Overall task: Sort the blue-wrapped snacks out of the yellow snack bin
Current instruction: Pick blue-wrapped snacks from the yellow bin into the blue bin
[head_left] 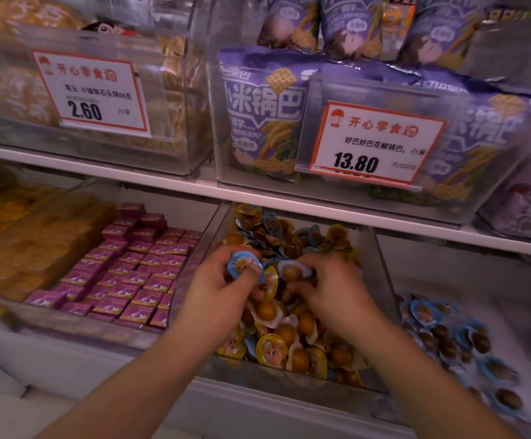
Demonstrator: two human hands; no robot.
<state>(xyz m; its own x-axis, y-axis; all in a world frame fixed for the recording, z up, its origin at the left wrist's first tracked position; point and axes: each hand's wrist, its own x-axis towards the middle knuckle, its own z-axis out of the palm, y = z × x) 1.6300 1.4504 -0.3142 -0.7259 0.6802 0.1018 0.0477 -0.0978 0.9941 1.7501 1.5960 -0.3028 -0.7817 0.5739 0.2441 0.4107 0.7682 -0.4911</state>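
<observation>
Where hands (220, 280) dig, bin (381, 280) of mixed snacks (289, 337)

Clear glossy plastic forms the snack bin (381, 280) at lower centre; its snacks (272, 346) wear shiny film wrappers. The price cards (376, 142) look like matt paper.

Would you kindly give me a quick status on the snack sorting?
Left hand pinching blue-wrapped snack. Right hand gripping another snack over the yellow snack bin. Blue ones still mixed in. Nothing blocking.
</observation>
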